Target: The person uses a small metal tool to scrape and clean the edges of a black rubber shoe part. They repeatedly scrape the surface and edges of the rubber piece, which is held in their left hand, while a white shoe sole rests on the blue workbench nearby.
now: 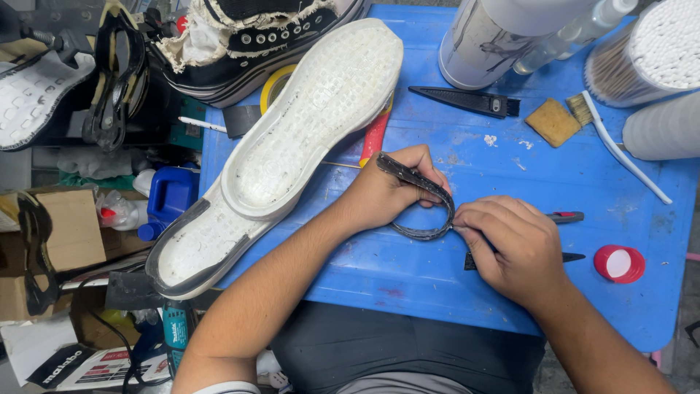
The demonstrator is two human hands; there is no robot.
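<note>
Reference landmark: the blue table (437, 292). Near its middle the left hand (386, 193) pinches a dark curved rubber strip (426, 201) between thumb and fingers, fingers closed narrow on it; the strip bends from the hand's top round in a loop to the right hand (510, 248). The right hand is curled shut, knuckles up, pressed against the strip's lower end just above the table; a red-handled tool (567, 217) sticks out from beyond it, and whether the hand grips that tool cannot be told. A thin dark blade tip (572, 257) shows at the hand's right, lying on the table. On the table's left part two white shoe soles (292, 146) lie stacked, overhanging the left edge; the lower one has a dark rim. At the table's far left edge stands a black shoe upper (255, 36) with frayed white cloth. On the far right part: a white cylinder container (496, 36), a tub of cotton swabs (649, 51), a small brush (605, 124), a tan sponge block (553, 121) and a black folded knife (467, 101). A red cap (619, 263) sits near the right edge. A blue jug (169, 197) stands below the table's left side.
</note>
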